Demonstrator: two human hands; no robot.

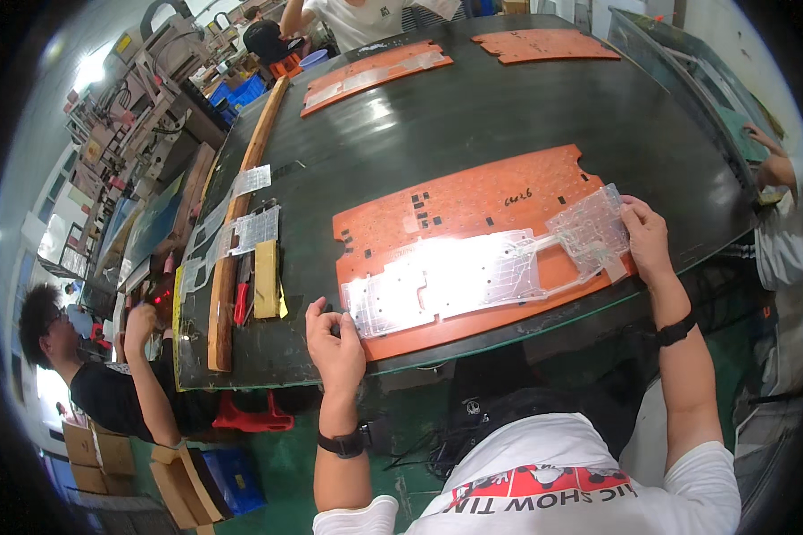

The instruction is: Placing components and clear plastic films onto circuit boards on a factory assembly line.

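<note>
A clear plastic film sheet with fine printed lines lies over the near part of an orange board. Strong glare washes out its middle. My right hand grips the film's right end, where a narrower section joins a squarish patterned part. At the opposite end, the curled fingers of my left hand are closed at the film's left edge; their exact hold is partly hidden. The board has small black patches, holes and a handwritten mark on its far half.
The dark table carries two more orange boards, one with film and one at the far right. On the left lie a wooden bar, film pieces, a yellowish block and a red-handled tool. Other people surround the table.
</note>
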